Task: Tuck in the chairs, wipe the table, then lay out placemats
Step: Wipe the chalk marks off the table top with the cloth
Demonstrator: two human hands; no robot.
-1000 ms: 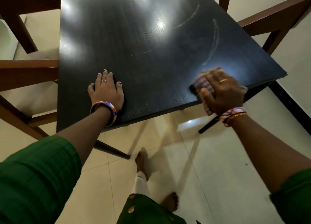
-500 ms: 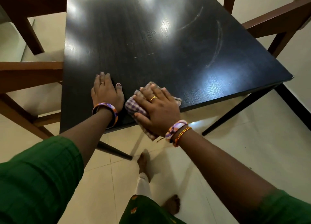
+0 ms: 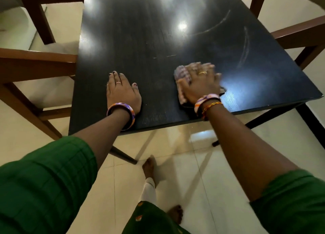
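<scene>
- A chair [image 3: 35,61] stands at the left edge of the worktop [image 3: 140,40], its seat partly under the top; I judge the tucking-in done on that side.
- My left hand [image 3: 123,93] lies flat and open on the dark top near the front edge, fingers spread, holding nothing; it props me while I lean in.
- The step in hand is the wipe: no placemats are in sight.
- My right hand [image 3: 202,82] presses palm-down on the checked cloth [image 3: 182,75], fingers spread over it rather than closed round it; it is blurred, so I cannot tell the grip more finely. Cloth and hand sit near the front right of the top.
- Further right and beyond, pale curved streaks [image 3: 245,47] show on the surface; the next move, as I judge it, calls for carrying the cloth out across them with firm pressure.
- Another chair [image 3: 299,33] stands at the right edge.
</scene>
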